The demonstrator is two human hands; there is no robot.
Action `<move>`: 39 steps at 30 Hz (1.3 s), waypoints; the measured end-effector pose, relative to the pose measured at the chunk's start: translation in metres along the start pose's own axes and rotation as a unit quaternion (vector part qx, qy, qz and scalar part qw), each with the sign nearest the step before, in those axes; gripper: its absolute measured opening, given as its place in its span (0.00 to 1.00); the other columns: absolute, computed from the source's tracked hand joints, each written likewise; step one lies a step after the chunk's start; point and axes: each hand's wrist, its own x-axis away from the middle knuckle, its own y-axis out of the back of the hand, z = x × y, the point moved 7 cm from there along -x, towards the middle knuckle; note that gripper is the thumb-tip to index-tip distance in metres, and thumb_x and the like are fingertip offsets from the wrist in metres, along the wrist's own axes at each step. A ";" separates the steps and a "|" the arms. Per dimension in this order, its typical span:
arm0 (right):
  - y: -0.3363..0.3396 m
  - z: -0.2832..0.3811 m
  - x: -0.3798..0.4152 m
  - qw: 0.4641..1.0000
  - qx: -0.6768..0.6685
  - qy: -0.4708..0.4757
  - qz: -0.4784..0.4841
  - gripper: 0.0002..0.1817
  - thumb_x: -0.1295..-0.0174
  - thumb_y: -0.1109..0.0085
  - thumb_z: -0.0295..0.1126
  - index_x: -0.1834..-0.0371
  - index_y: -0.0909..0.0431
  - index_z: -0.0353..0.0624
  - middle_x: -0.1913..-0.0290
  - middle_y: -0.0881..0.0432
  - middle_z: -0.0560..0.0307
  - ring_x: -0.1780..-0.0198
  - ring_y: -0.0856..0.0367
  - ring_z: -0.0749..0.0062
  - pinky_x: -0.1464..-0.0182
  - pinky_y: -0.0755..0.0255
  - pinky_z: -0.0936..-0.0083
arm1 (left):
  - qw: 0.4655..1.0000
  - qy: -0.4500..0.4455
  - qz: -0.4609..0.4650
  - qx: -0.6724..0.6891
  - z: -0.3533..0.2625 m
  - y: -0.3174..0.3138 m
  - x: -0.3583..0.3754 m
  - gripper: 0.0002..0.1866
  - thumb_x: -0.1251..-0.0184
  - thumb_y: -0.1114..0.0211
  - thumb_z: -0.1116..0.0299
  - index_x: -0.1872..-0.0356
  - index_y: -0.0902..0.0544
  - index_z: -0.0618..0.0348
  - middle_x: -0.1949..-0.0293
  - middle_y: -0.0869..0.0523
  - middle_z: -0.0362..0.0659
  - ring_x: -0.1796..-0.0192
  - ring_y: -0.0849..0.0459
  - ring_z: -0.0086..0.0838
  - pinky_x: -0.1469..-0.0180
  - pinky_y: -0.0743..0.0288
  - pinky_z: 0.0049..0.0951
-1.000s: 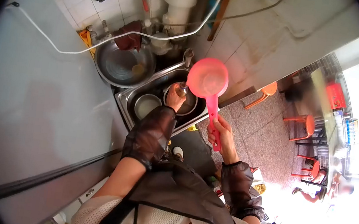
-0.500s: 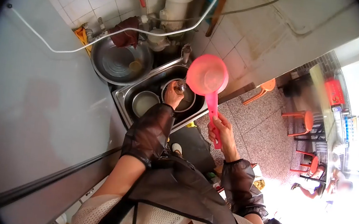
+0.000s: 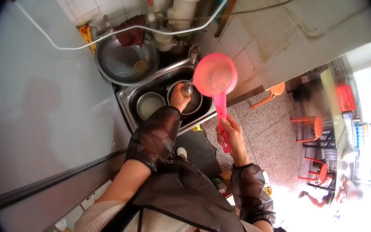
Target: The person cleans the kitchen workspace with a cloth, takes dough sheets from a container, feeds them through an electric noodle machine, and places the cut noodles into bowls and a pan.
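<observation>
In the head view my right hand [image 3: 233, 138] is wrapped round the handle of a pink plastic water dipper [image 3: 216, 73]. The dipper's bowl is raised beside the sink, its left rim close to my left hand [image 3: 179, 99]. My left fingers are closed round a small clear glass vessel [image 3: 187, 88], whose exact kind I cannot make out. A pale streak shows between the dipper's rim and the glass. Below the glass, a round metal pot [image 3: 198, 103] stands in the steel sink [image 3: 125, 99]. Left of it sits a metal bowl [image 3: 150, 107] with cloudy liquid.
A large metal basin [image 3: 108, 67] stands left of the sink, with a dark red cloth [image 3: 131, 30] at its back edge. A faucet [image 3: 193, 54] rises behind the sink. A white hose [image 3: 158, 32] crosses overhead. Orange stools [image 3: 316, 126] and a person lie off to the right.
The glass vessel in my left hand has tilted slightly, and the pale streak beside the dipper's rim is clearer. The dipper has barely moved.
</observation>
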 end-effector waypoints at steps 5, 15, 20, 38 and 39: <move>0.000 0.000 0.000 1.000 0.021 -0.002 0.005 0.14 0.27 0.54 0.35 0.45 0.32 0.40 0.77 0.30 0.61 0.84 0.35 0.81 0.83 0.40 0.85 | 1.000 -0.001 0.000 -0.003 0.006 -0.002 0.000 0.30 0.61 0.31 0.75 0.49 0.27 0.58 0.53 0.19 0.52 0.47 0.21 0.47 0.44 0.27 0.39; 0.001 0.002 -0.002 0.999 0.040 0.008 0.017 0.15 0.27 0.53 0.36 0.43 0.32 0.40 0.76 0.29 0.61 0.83 0.34 0.81 0.83 0.40 0.85 | 1.000 0.000 0.004 0.009 -0.003 0.000 0.001 0.31 0.61 0.30 0.73 0.48 0.26 0.58 0.54 0.18 0.51 0.48 0.19 0.45 0.46 0.27 0.37; -0.001 0.003 -0.001 0.999 0.042 0.008 0.019 0.15 0.28 0.52 0.36 0.44 0.32 0.40 0.76 0.29 0.61 0.83 0.33 0.81 0.83 0.40 0.85 | 1.000 -0.008 -0.003 0.012 -0.005 0.001 0.002 0.31 0.61 0.29 0.74 0.48 0.26 0.58 0.55 0.17 0.51 0.49 0.19 0.45 0.47 0.26 0.37; 0.002 0.008 -0.002 0.994 0.104 0.017 -0.010 0.15 0.29 0.51 0.35 0.44 0.29 0.39 0.79 0.29 0.64 0.85 0.34 0.82 0.83 0.41 0.83 | 1.000 0.012 -0.008 0.019 0.002 -0.005 0.002 0.30 0.59 0.30 0.74 0.48 0.27 0.60 0.55 0.17 0.51 0.50 0.18 0.44 0.48 0.25 0.37; 0.003 0.008 -0.002 0.993 0.120 0.016 -0.008 0.16 0.29 0.51 0.36 0.43 0.30 0.39 0.78 0.29 0.63 0.84 0.34 0.82 0.83 0.40 0.84 | 1.000 0.009 -0.010 0.018 0.000 -0.005 0.003 0.30 0.59 0.30 0.74 0.49 0.27 0.60 0.55 0.17 0.51 0.50 0.18 0.44 0.48 0.25 0.37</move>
